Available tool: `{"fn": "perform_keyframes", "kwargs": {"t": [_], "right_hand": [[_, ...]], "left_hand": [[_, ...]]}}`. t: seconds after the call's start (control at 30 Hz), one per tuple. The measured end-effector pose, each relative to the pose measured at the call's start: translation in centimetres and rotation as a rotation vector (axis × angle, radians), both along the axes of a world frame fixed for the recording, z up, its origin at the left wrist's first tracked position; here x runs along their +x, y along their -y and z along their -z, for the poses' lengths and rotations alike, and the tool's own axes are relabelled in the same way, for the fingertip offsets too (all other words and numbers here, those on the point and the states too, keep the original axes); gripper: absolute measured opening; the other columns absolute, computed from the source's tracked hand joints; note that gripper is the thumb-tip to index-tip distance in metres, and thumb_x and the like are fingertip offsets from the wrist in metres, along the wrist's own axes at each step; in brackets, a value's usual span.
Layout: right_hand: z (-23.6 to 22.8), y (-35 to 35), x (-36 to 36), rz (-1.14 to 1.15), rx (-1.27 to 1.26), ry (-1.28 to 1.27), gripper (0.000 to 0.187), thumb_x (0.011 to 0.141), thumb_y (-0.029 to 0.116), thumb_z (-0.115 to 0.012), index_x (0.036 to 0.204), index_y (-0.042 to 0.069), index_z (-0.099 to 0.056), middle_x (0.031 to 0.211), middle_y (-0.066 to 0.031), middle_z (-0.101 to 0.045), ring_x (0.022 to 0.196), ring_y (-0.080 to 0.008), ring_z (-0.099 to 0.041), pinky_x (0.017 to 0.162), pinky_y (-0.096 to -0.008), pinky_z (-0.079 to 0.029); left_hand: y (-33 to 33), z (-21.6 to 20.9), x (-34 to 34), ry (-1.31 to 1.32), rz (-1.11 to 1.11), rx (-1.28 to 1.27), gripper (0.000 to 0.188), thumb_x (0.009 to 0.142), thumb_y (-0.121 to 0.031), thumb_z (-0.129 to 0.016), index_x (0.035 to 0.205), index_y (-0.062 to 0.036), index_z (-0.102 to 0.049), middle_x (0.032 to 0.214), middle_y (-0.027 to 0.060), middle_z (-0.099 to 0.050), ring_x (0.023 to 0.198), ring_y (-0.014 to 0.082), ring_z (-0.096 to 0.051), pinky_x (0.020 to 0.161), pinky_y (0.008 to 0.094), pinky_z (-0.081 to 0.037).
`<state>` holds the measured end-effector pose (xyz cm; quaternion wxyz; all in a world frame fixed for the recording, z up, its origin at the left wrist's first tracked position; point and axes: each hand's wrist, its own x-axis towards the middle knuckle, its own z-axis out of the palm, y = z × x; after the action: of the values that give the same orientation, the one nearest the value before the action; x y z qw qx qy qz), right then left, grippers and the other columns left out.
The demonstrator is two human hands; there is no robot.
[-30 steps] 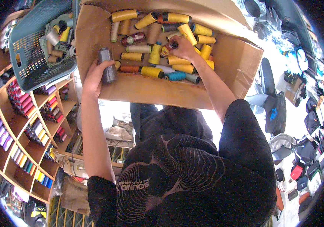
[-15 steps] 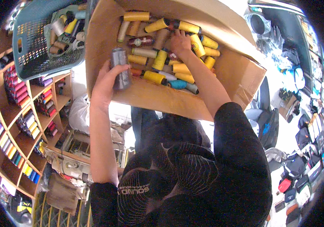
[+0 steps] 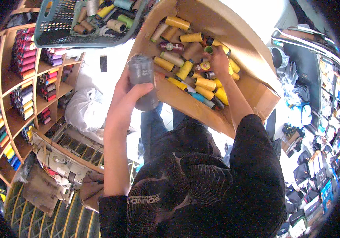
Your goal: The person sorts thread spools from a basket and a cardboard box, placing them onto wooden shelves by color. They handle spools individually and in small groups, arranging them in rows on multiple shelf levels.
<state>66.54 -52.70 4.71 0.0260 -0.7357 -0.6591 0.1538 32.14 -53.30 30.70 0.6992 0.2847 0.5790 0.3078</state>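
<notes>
My left hand [image 3: 128, 93] grips a dark grey thread spool [image 3: 143, 81], upright and seemingly wrapped in clear film, at the near left side of a cardboard box [image 3: 253, 101]. Inside the box my right hand [image 3: 220, 63] reaches down among the spools with its fingers curled. What they hold is mostly hidden; a green-ended spool [image 3: 208, 49] shows right beside the fingertips. Around that hand lie several yellow spools [image 3: 205, 83], a maroon spool [image 3: 172, 47], a brown spool [image 3: 194, 51] and a teal spool [image 3: 203, 99], jumbled on their sides.
At the upper left stands a grey-blue plastic basket [image 3: 86, 41] of mixed spools. Wooden shelves [image 3: 7, 85] of coloured thread line the left, with a white plastic bag [image 3: 84, 109] and a sewing machine [image 3: 55, 162] nearby. Bags and pouches [image 3: 313, 178] crowd the right.
The view has shifted, so the box sits farther right and tilted. My left hand still holds the grey spool, now just outside the box edge. The green-ended spool has come into sight by my right fingers.
</notes>
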Motion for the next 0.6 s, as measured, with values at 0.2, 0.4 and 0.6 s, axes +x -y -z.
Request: {"fn": "perform_keyframes", "kwargs": {"t": [0.2,0.4,0.6], "right_hand": [[-12.8,0.6,1.3,0.616,-0.084,-0.874,0.062,0.098,0.058,-0.054,0.119,0.0,-0.063,0.107,-0.0106,-0.065,0.088,-0.014,-0.058,0.072,-0.0294,-0.051],[-23.2,1.7,-6.0,0.598,-0.012,-1.138,0.065,0.098,0.06,-0.052,0.115,-0.002,-0.061,0.104,-0.0084,-0.062,0.09,-0.0152,-0.058,0.075,-0.0282,-0.05],[-26.9,3.0,-17.8,0.396,-0.148,-1.433,0.06,0.099,0.059,-0.049,0.117,0.002,-0.06,0.098,-0.0087,-0.065,0.079,-0.015,-0.062,0.068,-0.0284,-0.051]], "left_hand": [[3.7,0.5,-5.1,0.257,-0.13,0.017,0.05,0.084,-0.021,-0.063,0.128,-0.0011,-0.05,0.106,0.0135,-0.064,0.094,0.0272,-0.067,0.083,0.0391,-0.054],[8.5,0.4,-8.9,0.505,-0.281,0.011,0.048,0.089,-0.025,-0.06,0.13,-0.0017,-0.047,0.108,0.0167,-0.063,0.094,0.0298,-0.067,0.083,0.0418,-0.055],[13.8,-0.8,-17.1,0.677,-0.484,0.12,0.052,0.091,-0.036,-0.058,0.128,-0.0005,-0.05,0.108,0.0187,-0.065,0.094,0.0317,-0.068,0.086,0.043,-0.054]]}}
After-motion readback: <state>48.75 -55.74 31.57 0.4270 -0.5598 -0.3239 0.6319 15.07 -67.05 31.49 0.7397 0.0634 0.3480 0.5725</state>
